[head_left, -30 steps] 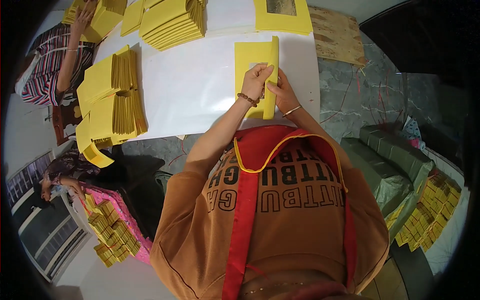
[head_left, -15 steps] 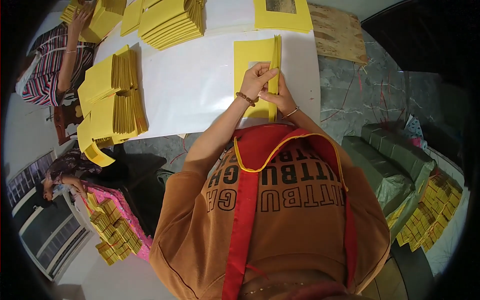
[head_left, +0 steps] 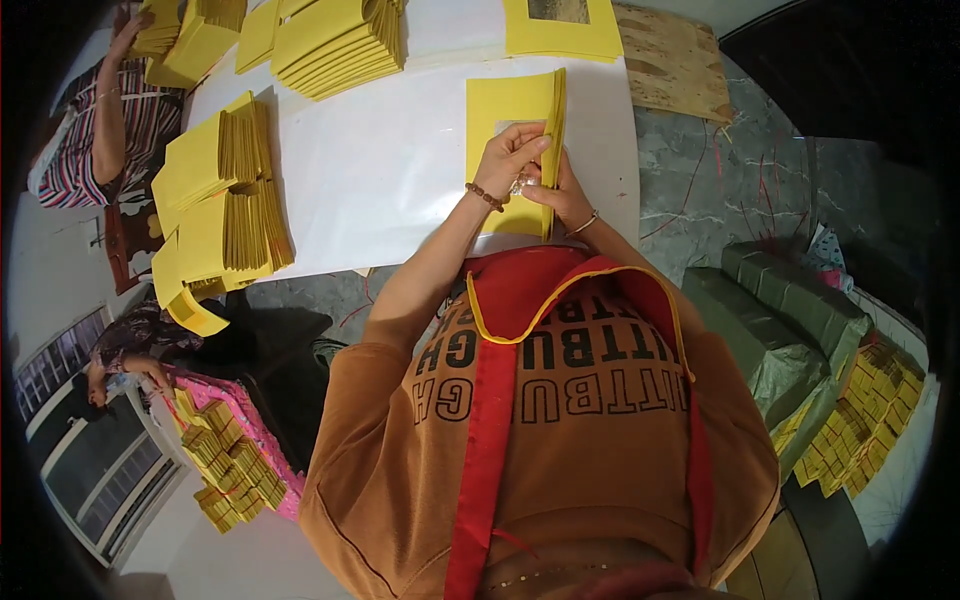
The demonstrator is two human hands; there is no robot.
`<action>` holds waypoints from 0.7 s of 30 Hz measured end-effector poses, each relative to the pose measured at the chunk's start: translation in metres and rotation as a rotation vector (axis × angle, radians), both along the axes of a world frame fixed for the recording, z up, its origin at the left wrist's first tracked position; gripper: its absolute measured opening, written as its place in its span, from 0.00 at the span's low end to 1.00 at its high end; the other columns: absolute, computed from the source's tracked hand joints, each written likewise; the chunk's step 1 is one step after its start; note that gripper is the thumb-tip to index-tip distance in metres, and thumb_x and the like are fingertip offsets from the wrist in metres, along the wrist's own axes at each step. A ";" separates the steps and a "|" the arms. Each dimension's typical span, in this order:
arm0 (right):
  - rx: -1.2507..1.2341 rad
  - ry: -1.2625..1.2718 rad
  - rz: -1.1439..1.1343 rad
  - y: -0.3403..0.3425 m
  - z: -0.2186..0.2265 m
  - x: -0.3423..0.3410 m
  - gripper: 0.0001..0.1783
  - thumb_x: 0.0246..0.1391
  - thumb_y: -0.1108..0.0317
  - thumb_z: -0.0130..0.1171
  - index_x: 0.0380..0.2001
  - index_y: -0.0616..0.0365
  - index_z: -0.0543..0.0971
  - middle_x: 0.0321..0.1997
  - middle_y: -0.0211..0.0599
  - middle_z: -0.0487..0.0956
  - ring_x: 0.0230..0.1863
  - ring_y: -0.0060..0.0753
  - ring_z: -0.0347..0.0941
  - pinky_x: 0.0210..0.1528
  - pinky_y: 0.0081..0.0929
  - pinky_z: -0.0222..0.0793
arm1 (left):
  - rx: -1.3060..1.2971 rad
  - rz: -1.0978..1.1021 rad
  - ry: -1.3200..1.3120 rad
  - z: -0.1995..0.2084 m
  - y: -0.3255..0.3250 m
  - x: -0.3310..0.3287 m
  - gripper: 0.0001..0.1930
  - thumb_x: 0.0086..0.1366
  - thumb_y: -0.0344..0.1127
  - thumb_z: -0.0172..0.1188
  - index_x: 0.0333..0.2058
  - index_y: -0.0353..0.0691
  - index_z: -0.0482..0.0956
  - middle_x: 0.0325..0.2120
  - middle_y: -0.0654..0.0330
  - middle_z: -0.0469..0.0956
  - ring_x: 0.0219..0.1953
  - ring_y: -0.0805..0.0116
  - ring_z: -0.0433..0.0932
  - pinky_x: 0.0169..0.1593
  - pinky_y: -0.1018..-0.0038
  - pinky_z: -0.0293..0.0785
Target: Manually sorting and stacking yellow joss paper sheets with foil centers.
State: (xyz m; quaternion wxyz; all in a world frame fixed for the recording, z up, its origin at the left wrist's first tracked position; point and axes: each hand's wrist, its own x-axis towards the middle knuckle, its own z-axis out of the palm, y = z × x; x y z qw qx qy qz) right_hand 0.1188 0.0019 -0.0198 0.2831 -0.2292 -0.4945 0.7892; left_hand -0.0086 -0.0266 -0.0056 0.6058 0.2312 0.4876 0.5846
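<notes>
White surface (head_left: 380, 180) carried the yellow sheets (head_left: 490, 98) near its close edge, on my remote feed. Within a second, their curled right side had straightened into a thin standing band, pinched by left hand (head_left: 508, 154) and right hand (head_left: 569, 201); handling, I judged, remained unfinished.

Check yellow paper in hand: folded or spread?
Partly folded: yellow paper stands up at right, between left hand and right hand; left side flat on white table.

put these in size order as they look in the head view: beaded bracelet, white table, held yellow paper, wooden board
1. White table
2. Held yellow paper
3. Wooden board
4. Beaded bracelet
</notes>
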 end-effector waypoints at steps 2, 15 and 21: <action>0.011 -0.016 0.005 0.001 -0.002 0.000 0.42 0.36 0.71 0.62 0.54 0.58 0.51 0.46 0.35 0.61 0.48 0.28 0.61 0.50 0.27 0.60 | 0.005 0.001 -0.020 -0.002 -0.001 -0.002 0.15 0.57 0.33 0.56 0.41 0.32 0.70 0.30 0.61 0.74 0.25 0.80 0.72 0.24 0.86 0.71; -0.021 -0.057 0.002 0.002 0.013 -0.001 0.36 0.33 0.68 0.62 0.48 0.59 0.59 0.40 0.31 0.64 0.42 0.24 0.61 0.46 0.23 0.60 | -0.049 0.034 0.036 -0.010 -0.002 -0.001 0.10 0.57 0.33 0.57 0.35 0.34 0.73 0.21 0.66 0.71 0.18 0.83 0.68 0.19 0.86 0.65; 0.018 -0.055 -0.068 -0.001 0.009 -0.004 0.38 0.32 0.68 0.62 0.50 0.60 0.58 0.45 0.35 0.65 0.48 0.27 0.62 0.50 0.24 0.58 | 0.022 0.185 0.212 -0.018 0.002 0.008 0.06 0.57 0.28 0.54 0.34 0.36 0.72 0.20 0.68 0.68 0.19 0.84 0.63 0.22 0.86 0.60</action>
